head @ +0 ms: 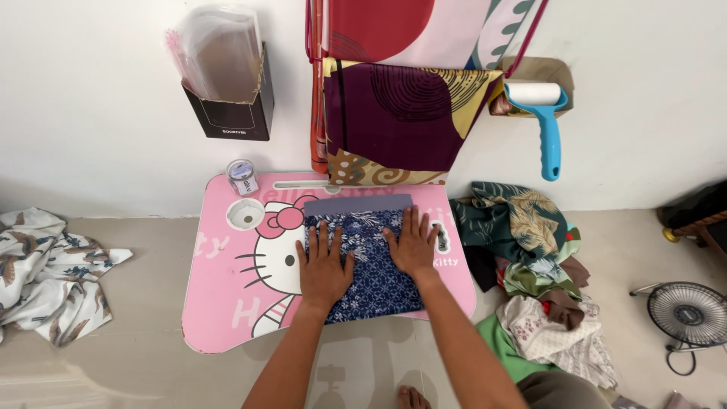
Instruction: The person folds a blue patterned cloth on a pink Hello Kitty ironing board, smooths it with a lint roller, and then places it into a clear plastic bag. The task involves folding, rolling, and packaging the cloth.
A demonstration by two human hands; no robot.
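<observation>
On pink lap desk: folded blue patterned cloth lying flat, grey board at its far edge. Left hand and right hand both spread flat, palms pressing cloth, gripping nothing. Risk: uneven push could wrinkle fold or slide cloth off near edge.
</observation>
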